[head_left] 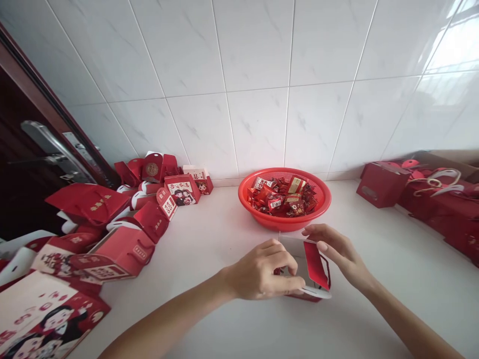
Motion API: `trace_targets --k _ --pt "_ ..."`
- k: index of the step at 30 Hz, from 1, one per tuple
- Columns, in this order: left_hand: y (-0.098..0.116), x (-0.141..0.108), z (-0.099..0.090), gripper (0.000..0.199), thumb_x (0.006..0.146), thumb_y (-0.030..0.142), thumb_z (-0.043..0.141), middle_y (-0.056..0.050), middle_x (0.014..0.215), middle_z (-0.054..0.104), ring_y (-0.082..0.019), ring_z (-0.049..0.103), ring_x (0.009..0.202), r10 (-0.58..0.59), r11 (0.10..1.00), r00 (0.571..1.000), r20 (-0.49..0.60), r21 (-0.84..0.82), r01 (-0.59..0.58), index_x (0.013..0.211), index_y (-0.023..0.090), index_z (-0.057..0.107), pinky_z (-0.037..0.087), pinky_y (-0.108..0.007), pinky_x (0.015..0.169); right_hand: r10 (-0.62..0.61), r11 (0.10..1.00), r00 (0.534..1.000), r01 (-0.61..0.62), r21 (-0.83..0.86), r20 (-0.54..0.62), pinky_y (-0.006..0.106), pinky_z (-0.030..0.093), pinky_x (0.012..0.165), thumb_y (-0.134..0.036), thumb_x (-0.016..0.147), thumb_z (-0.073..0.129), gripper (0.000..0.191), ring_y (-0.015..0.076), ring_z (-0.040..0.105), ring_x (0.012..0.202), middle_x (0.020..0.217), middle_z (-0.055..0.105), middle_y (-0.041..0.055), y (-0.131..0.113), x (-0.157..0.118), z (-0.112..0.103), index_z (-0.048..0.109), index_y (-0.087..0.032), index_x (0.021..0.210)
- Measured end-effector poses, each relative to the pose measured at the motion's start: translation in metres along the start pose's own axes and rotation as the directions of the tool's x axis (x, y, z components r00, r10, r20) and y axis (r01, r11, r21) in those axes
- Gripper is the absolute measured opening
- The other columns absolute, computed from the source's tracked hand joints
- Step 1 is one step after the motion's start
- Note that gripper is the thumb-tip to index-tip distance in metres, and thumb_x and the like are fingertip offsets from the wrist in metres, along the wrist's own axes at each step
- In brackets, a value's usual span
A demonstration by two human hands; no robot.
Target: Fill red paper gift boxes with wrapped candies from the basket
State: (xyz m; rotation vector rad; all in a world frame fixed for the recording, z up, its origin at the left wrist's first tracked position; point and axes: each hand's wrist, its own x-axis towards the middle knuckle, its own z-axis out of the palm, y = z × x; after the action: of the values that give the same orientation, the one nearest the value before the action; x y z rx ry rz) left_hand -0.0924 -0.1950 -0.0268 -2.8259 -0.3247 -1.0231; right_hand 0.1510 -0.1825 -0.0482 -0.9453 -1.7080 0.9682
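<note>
A small red candy box stands with its top open on the white counter, its flaps raised and a dark red cord handle at its right side. My left hand is closed over the box's left side, with thumb and forefinger at the white near flap. At the far right corner, my right hand has its thumb against the red flap and its fingers stretched apart past the far wall. The inside of the box is mostly hidden by my left hand. Just behind it sits a red plastic basket of wrapped candies.
Several red gift boxes crowd the counter's left side, with a large printed box nearest. On the right stand a red box and red bags with cord handles. A tiled wall closes the back; a dark door is at left.
</note>
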Motion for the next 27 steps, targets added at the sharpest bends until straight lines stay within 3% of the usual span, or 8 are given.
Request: trace_targets --k 3,7,11,17,20,23,26,27 --pt "-0.002 -0.004 0.009 0.013 0.096 0.020 0.060 -0.003 0.082 0.069 -0.014 0.055 0.070 -0.007 1.000 0.998 -0.057 0.014 0.008 0.091 0.023 0.072 0.043 -0.031 0.070 -0.002 0.996 0.998 0.008 -0.094 0.071 0.043 0.052 0.099 -0.055 0.087 0.066 0.041 0.0290 0.066 0.110 0.118 0.071 0.0092 0.000 -0.001 0.002 0.066 -0.025 0.115" --pt "-0.001 -0.007 0.011 0.009 0.096 0.020 0.062 -0.003 0.088 0.069 -0.014 0.057 0.077 -0.058 0.998 0.994 -0.089 -0.027 0.056 0.095 0.021 0.071 0.044 -0.031 0.076 0.037 0.975 0.987 -0.001 -0.222 0.155 0.044 0.054 0.094 -0.049 0.079 0.075 0.057 0.0284 0.066 0.105 0.119 0.068 0.0089 -0.001 -0.003 0.009 0.059 -0.025 0.129" --pt "0.002 -0.010 0.011 0.010 0.096 0.021 0.063 -0.003 0.092 0.070 -0.013 0.059 0.080 -0.090 0.995 0.993 -0.071 -0.052 0.087 0.097 0.022 0.072 0.043 -0.033 0.081 0.015 0.942 0.991 0.031 -0.335 0.133 0.046 0.054 0.092 -0.046 0.075 0.079 0.070 0.0308 0.063 0.112 0.129 0.063 0.0106 -0.002 -0.006 0.014 0.051 -0.027 0.137" --pt "0.008 -0.018 0.007 0.028 0.099 0.041 0.056 -0.007 0.099 0.070 -0.017 0.061 0.088 -0.249 0.963 0.968 0.021 -0.105 0.250 0.100 0.023 0.077 0.045 -0.036 0.087 -0.010 0.977 0.995 0.031 -0.211 0.101 0.047 0.053 0.096 -0.045 0.088 0.064 0.047 0.0289 0.064 0.110 0.127 0.065 0.0110 -0.011 -0.003 0.001 0.056 -0.026 0.130" --pt "0.012 -0.017 0.004 0.045 0.104 0.038 0.045 -0.008 0.097 0.070 -0.015 0.062 0.081 -0.412 0.890 0.911 0.026 -0.204 0.409 0.078 0.019 0.076 0.048 -0.035 0.086 0.020 1.000 0.984 -0.024 0.020 0.178 0.046 0.051 0.100 -0.042 0.089 0.061 0.041 0.0279 0.062 0.114 0.127 0.064 0.0095 -0.010 0.001 -0.010 0.059 -0.026 0.127" --pt "0.015 -0.012 -0.004 0.050 0.102 0.037 0.048 -0.008 0.098 0.068 -0.014 0.064 0.079 -0.577 0.765 0.807 0.127 -0.263 0.588 0.062 0.017 0.071 0.053 -0.032 0.082 0.021 0.980 0.971 -0.067 0.186 0.238 0.043 0.050 0.099 -0.034 0.083 0.066 0.043 0.0297 0.056 0.124 0.130 0.063 0.0084 -0.006 0.003 -0.020 0.061 -0.027 0.125" --pt "0.015 -0.004 -0.015 0.029 0.089 0.046 0.067 -0.010 0.121 0.064 -0.020 0.068 0.092 -0.642 0.657 0.700 0.313 -0.247 0.713 0.095 0.021 0.079 0.058 -0.032 0.080 0.059 0.946 0.944 -0.156 0.284 0.324 0.041 0.054 0.092 -0.028 0.081 0.067 0.050 0.0288 0.058 0.121 0.135 0.061 0.0081 0.001 0.005 -0.028 0.060 -0.029 0.130" --pt "0.014 -0.002 -0.019 0.037 0.084 0.049 0.072 -0.011 0.132 0.060 -0.023 0.068 0.100 -0.644 0.640 0.677 0.356 -0.233 0.732 0.110 0.023 0.076 0.059 -0.034 0.082 0.081 0.931 0.927 -0.201 0.304 0.367 0.041 0.055 0.089 -0.027 0.082 0.066 0.050 0.0283 0.060 0.118 0.135 0.061 0.0084 0.003 0.006 -0.030 0.060 -0.029 0.131"
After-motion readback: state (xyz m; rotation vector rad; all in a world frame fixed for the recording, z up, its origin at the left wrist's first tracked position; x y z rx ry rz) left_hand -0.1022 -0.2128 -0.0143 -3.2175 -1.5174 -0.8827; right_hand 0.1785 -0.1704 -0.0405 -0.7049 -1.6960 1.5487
